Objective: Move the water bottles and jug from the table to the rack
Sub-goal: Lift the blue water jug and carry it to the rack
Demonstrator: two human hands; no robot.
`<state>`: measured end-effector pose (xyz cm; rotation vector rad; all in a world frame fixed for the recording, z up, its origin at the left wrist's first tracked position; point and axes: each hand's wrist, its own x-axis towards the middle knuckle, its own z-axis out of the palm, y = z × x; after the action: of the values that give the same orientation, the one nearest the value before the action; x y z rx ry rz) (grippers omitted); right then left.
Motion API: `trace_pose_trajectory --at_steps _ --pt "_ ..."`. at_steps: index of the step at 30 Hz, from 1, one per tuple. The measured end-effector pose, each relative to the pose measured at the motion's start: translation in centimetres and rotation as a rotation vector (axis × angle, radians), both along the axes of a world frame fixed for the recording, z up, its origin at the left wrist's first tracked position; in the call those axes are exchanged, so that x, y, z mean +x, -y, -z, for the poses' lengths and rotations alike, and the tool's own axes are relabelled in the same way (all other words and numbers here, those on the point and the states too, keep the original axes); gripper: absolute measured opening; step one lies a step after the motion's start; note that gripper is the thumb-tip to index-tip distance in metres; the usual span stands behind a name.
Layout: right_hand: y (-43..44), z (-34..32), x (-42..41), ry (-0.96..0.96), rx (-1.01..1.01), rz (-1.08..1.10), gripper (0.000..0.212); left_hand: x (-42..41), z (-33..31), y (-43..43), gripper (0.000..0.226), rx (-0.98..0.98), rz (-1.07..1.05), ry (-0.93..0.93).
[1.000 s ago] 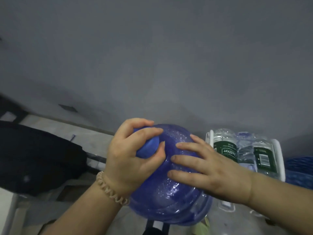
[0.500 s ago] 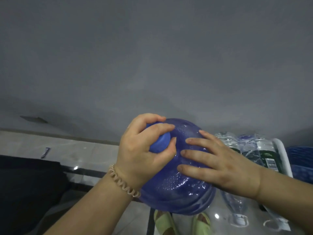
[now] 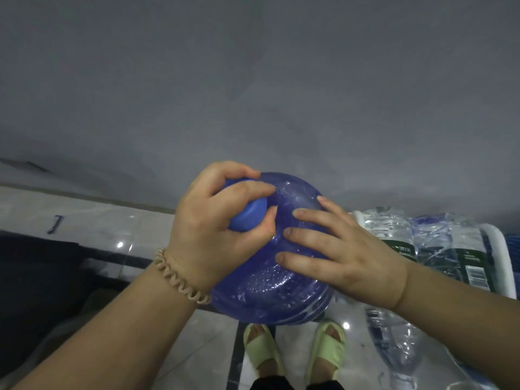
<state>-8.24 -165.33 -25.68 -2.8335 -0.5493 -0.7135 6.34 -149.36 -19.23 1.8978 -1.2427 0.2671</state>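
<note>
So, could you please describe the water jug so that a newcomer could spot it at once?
Look mid-frame, above the pale green sandals. Both hands hold the jug: the left hand wraps its blue cap, the right hand lies flat on its shoulder. Unlike the clear labelled bottles to its right, it is big, round and blue.

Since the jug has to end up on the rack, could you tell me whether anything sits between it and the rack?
The rack, right of the blue jug, already holds shrink-wrapped bottles on the near side. The right hand also rests on the jug's right flank; the left hand grips the cap.
</note>
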Motion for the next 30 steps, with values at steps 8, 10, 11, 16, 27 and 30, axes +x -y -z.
trace_pose_trajectory --at_steps 8,10,11,16,27,30 --pt "0.7 4.4 1.4 0.014 0.012 -0.009 0.028 0.8 3.9 0.6 0.021 0.035 -0.016 -0.001" --pt "0.9 5.3 1.7 0.015 0.015 -0.006 0.028 1.1 4.6 0.8 0.022 0.038 -0.015 -0.008" --pt "1.1 5.8 1.7 0.013 0.018 -0.005 0.029 1.2 4.9 0.9 0.022 0.043 -0.016 -0.012" --pt "1.4 8.0 1.9 0.002 0.04 0.003 0.028 1.3 6.5 1.3 0.022 0.06 -0.017 -0.001" --pt "2.1 10.5 0.7 -0.001 0.104 0.045 0.038 0.4 8.0 2.7 0.029 0.095 0.034 0.04" --pt "2.3 11.0 -0.3 -0.006 0.085 0.04 0.038 -0.8 8.3 2.8 0.027 0.105 0.06 0.023"
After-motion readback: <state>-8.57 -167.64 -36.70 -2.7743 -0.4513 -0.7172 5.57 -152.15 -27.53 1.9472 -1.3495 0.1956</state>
